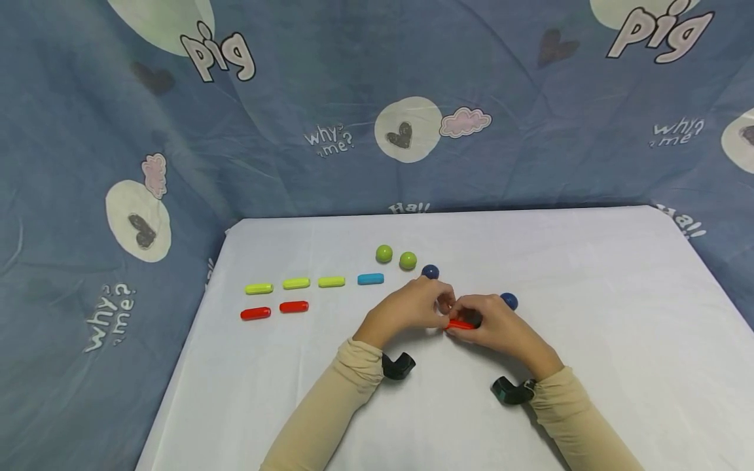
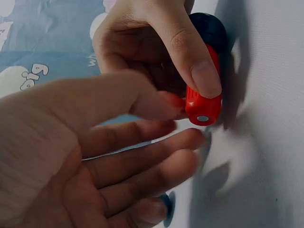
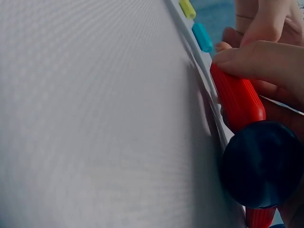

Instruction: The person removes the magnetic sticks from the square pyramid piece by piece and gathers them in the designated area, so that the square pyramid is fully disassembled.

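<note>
Red stick (image 1: 459, 324) lying left-right, pinched by right hand (image 1: 497, 325), left hand (image 1: 412, 306) touching

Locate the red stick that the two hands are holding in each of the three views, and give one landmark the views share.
Head: the red stick lies low at centre, between the left hand and the right hand.
Left wrist: right of centre, under the right thumb, its metal-tipped end facing the camera.
Right wrist: at the right edge, running diagonally under a finger.
Shared landmark: the dark blue ball next to the stick.
</note>
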Tool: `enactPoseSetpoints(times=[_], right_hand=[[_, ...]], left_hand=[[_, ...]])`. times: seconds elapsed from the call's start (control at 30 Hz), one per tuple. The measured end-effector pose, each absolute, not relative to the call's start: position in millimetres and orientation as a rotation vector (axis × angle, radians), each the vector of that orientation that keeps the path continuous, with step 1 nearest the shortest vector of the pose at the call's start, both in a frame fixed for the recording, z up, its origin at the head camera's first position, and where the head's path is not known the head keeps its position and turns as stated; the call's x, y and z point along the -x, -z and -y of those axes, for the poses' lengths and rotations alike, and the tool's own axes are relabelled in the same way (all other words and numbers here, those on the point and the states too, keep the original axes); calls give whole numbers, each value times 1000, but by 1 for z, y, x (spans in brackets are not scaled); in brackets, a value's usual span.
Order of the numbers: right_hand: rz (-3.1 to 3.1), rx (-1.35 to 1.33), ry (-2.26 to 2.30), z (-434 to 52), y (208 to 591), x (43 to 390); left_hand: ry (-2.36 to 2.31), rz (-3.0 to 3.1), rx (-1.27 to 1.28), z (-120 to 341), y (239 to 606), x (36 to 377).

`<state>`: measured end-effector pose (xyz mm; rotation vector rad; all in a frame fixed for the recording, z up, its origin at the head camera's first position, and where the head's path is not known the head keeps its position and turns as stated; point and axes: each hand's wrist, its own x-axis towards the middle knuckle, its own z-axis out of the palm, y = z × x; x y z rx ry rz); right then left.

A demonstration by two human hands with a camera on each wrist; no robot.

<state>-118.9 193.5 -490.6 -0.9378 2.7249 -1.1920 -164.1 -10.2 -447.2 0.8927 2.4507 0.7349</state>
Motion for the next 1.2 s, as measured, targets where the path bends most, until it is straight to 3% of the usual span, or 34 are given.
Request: enactPoseSetpoints(times=[0.53, 0.87, 1.2], right_hand=[[-2734, 902, 1184, -204, 479, 119], [-2611, 722, 1005, -227, 465, 121], [-2613, 843, 1012, -216, 476, 122]], left_hand=[[-832, -2363, -812, 11, 451, 165], [-669, -2403, -940, -2, 458, 157], [-572, -2484, -862, 2, 451, 158]])
